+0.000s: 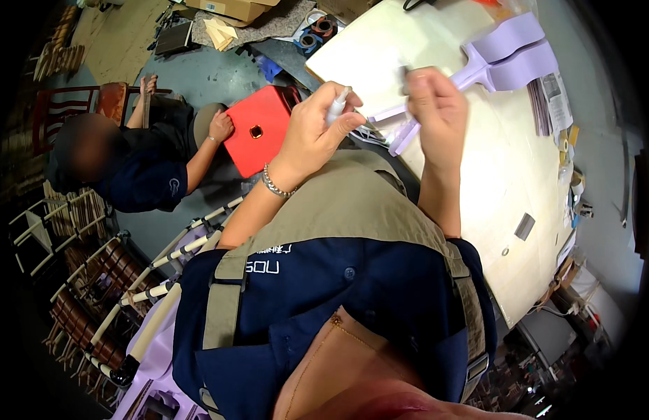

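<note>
My left hand point(317, 126) is closed around a small white pen-like tube point(336, 106), its tip pointing up. A beaded bracelet sits on that wrist. My right hand point(436, 105) is raised beside it, fingers pinched on a small dark piece point(406, 71) that I cannot make out. Just beyond both hands a lilac chair frame point(496, 56) lies on the pale worktable point(506, 182), its legs reaching toward my hands.
A seated person in a dark shirt at the left holds a red square panel point(258, 129). Wooden and white chair frames point(128, 280) are stacked at the lower left. Cardboard boxes point(233, 8) and tape rolls lie on the floor ahead. Papers and small items line the table's right edge.
</note>
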Tool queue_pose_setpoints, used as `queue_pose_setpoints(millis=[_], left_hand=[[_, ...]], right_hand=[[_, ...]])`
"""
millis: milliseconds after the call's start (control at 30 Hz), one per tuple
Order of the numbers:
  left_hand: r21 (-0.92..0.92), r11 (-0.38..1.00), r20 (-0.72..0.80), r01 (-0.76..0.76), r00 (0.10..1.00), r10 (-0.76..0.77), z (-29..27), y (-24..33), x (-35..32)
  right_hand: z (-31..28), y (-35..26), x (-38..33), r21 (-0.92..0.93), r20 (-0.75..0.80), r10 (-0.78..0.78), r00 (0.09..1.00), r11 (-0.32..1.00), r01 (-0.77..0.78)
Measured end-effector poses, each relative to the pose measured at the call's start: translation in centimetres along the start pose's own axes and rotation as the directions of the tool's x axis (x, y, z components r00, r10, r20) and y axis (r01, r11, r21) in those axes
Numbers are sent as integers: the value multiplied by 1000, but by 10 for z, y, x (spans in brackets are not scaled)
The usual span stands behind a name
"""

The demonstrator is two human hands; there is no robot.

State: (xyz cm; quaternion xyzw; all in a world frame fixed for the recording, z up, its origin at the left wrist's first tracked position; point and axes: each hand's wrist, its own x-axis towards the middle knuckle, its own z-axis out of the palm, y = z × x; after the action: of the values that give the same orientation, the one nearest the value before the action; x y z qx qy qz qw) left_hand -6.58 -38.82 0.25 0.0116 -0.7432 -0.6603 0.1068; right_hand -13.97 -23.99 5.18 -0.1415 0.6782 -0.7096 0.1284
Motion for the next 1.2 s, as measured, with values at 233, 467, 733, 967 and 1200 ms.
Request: queue_pose_setpoints(millis=[233, 467, 733, 967, 1200], left_hand=[[119, 979, 27, -164, 986, 162, -6, 11, 2], [104, 971, 26, -214, 977, 213, -7, 9, 2], [155, 952, 40, -265, 964, 262, -9, 7, 2], [187, 947, 12, -260, 965, 263, -8, -1, 1], [184, 969, -25, -166, 984, 174, -2, -1, 0]], right_hand=[[12, 8, -13, -227, 242, 123, 962, 972, -67], [15, 1, -15, -258, 219, 69, 973, 966, -10], [15, 0, -17, -277, 227, 110, 968, 960, -44], [20, 7, -21, -77, 232, 229, 945, 973, -217], [29, 14, -26, -60, 84, 184, 979, 982, -180]])
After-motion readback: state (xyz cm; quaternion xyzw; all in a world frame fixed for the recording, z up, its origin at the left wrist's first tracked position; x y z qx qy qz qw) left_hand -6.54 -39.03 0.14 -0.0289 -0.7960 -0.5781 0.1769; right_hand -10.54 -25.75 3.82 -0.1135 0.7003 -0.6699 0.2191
